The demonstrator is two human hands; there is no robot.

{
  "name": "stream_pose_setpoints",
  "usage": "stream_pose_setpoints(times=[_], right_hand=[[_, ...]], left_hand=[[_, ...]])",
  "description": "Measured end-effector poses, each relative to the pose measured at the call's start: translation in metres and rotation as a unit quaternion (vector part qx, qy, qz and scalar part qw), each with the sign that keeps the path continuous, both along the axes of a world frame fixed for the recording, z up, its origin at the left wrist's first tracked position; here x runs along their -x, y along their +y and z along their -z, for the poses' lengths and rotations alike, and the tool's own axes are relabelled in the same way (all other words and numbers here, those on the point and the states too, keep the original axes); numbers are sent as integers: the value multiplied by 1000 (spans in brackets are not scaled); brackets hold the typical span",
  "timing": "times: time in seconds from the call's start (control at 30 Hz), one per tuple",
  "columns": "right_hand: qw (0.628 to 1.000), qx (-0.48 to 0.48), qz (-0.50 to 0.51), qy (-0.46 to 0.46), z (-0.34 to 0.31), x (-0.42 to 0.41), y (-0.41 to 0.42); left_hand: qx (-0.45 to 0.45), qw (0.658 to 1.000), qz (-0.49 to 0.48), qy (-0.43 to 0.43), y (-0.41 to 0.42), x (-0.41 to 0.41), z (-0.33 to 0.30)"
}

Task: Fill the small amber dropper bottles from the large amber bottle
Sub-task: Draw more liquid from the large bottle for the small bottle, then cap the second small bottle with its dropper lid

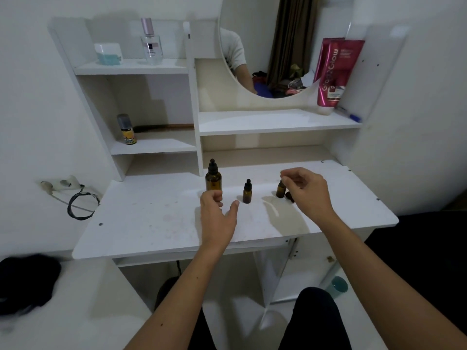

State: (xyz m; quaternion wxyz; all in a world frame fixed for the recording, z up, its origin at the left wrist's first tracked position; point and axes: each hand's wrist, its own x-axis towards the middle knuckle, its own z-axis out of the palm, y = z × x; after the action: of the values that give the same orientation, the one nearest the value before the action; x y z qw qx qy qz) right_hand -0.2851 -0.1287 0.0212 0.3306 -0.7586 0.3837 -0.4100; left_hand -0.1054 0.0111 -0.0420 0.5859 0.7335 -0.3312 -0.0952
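I see matt white laminate tabletop (156, 223) under both hands, faintly stained. Large amber bottle (213, 180) just beyond left hand (218, 218): glossy brown glass, black rubbery dropper cap. Small amber bottle (247, 192) between hands: same glossy glass. Second small bottle (280, 190) beside right hand (309, 192): glass, partly hidden. Far above right hand, glossy pink plastic tube (333, 74).

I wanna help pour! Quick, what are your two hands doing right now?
Left hand: open and empty, beside the large amber bottle.
Right hand: fingers pinched above a small amber bottle; whether anything is held cannot be told.
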Motion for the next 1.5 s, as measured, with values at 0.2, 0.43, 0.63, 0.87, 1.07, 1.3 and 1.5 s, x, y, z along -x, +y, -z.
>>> stream_pose_setpoints(times=[0.2, 0.43, 0.63, 0.87, 1.07, 1.3, 1.5], right_hand=[[999, -13, 46, 7, 27, 32, -8], [995, -33, 84, 41, 51, 35, -10], [988, -11, 110, 103, 62, 21, -11], [979, 16, 137, 151, 66, 13, -12], [979, 10, 163, 122, 68, 15, -13], [985, -60, 159, -20, 62, 35, -13], [985, -72, 108, -112, 43, 41, -18]], left_hand=[[-11, 997, 70, -13, -14, 34, 2], [-43, 985, 161, -42, -40, 58, 3], [-72, 979, 183, -45, -62, 60, 1], [-62, 980, 187, -19, -92, 59, 2], [-53, 981, 185, -8, -110, 58, 3], [-36, 984, 175, -12, -116, 55, 5], [-40, 981, 188, -4, -114, 53, 6]])
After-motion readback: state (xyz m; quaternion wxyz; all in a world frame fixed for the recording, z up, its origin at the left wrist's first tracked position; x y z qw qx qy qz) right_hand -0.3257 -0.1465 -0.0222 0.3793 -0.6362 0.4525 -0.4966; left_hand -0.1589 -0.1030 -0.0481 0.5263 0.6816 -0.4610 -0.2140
